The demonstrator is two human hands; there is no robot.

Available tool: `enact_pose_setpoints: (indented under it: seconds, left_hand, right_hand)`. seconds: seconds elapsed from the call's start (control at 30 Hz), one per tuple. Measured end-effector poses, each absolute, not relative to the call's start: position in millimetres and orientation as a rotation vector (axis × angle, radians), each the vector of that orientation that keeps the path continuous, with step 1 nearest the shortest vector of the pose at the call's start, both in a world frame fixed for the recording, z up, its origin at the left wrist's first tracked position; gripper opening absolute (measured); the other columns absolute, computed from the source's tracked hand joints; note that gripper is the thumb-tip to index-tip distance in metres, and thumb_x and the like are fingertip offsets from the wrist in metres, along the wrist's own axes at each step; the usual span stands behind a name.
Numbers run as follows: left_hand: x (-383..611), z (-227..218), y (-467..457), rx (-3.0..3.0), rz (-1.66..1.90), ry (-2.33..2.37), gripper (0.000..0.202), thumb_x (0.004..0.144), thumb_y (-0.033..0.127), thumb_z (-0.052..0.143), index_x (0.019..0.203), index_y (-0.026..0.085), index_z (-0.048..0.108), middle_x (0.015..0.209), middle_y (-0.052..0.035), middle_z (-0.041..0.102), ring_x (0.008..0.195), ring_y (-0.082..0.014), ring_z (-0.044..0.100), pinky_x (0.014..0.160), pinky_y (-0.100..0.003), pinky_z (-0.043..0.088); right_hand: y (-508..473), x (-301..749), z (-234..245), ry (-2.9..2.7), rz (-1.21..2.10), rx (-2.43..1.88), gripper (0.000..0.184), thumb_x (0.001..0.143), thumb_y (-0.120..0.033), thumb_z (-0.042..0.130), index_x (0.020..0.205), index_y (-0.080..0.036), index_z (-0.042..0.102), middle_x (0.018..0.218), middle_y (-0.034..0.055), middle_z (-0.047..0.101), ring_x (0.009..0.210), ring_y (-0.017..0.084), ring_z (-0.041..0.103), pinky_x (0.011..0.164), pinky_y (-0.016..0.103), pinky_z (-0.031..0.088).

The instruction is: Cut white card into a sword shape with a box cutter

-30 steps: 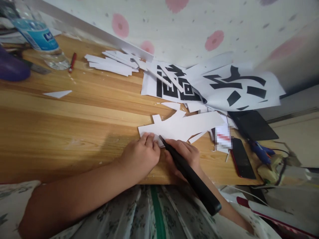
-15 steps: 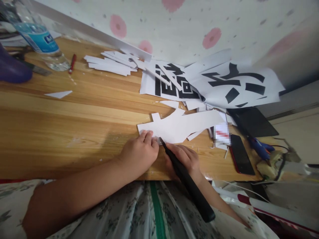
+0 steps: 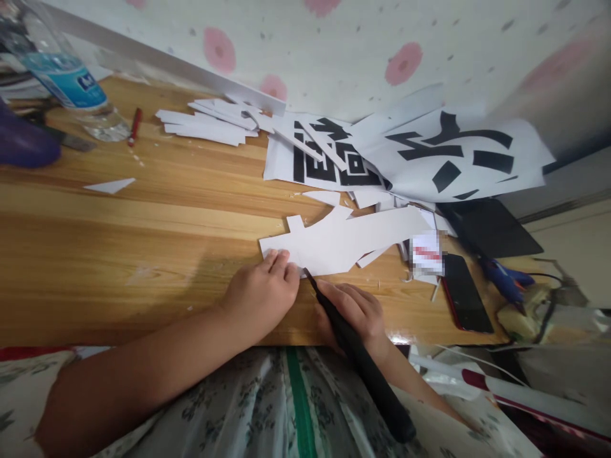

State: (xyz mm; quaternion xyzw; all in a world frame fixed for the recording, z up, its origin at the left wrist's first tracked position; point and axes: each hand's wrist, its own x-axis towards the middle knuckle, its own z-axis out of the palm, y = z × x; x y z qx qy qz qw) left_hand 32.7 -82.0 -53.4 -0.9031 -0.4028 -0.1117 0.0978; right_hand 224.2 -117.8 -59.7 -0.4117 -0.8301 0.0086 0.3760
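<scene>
Hands, two, at the near edge of a pale, grained wooden desk. Left hand: loosely spread, grasping nothing, fingertips pressed flat on the lower left corner of a white paper cut-out. Right hand: closed round a black craft knife, pen-fashion; slim tip touches the cut-out's near edge just beside the left fingertips, long matt handle slants back over the lap. Cut-out: thin, smooth, irregular outline with a square tab at upper left, flat on the desk directly ahead of both hands. Behind it: overlapping printed sheets bearing bold black characters; a heap of white paper strips. Far left: clear plastic water bottle, red pen. Right: dark phone.
</scene>
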Motion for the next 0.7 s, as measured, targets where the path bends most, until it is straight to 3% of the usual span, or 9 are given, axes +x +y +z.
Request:
enact_pose_setpoints:
  seconds: [0.23,0.4,0.53,0.7]
  left_hand:
    - [30.2,-61.7,-83.6,-2.598,-0.375,-1.105,0.026,0.088,0.005,0.047,0.104,0.005,0.067,0.116,-0.0223,0.069,0.104,-0.0333,0.068,0.074,-0.04,0.061]
    - [26.2,-61.8,-80.8,-2.633,-0.413,-1.101,0.02,0.088,0.008,0.05,0.099,0.008,0.067,0.116,-0.0191,0.069,0.107,-0.0291,0.067,0.08,-0.036,0.058]
    - [22.3,-54.9,-77.9,-2.718,-0.485,-1.228,0.014,0.088,0.017,0.057,0.098,0.014,0.066,0.116,-0.0137,0.069,0.104,-0.0258,0.066,0.085,-0.036,0.055]
    - [21.3,-46.3,-74.2,-2.751,-0.367,-1.46,0.031,0.083,0.028,0.067,0.111,0.014,0.063,0.113,-0.0132,0.064,0.105,-0.0298,0.058,0.086,-0.041,0.051]
  right_hand:
    - [-124.1,229.1,-55.9,-2.148,0.069,-1.058,0.033,0.08,-0.013,0.059,0.113,-0.015,0.06,0.08,0.0075,0.072,0.068,0.017,0.068,0.062,0.028,0.058]
    - [-128.2,237.9,-56.2,-1.844,0.237,-1.34,0.02,0.081,-0.025,0.061,0.101,-0.021,0.067,0.08,0.0035,0.075,0.065,0.017,0.07,0.059,0.026,0.058]
    - [-113.5,244.5,-57.6,-1.516,0.349,-1.347,0.027,0.083,-0.037,0.065,0.104,-0.021,0.066,0.086,0.0051,0.075,0.071,0.019,0.072,0.065,0.031,0.059]
    - [-89.4,245.9,-53.7,-1.578,0.25,-1.309,0.027,0.083,-0.04,0.067,0.104,-0.023,0.067,0.089,0.0046,0.074,0.077,0.02,0.071,0.066,0.031,0.057]
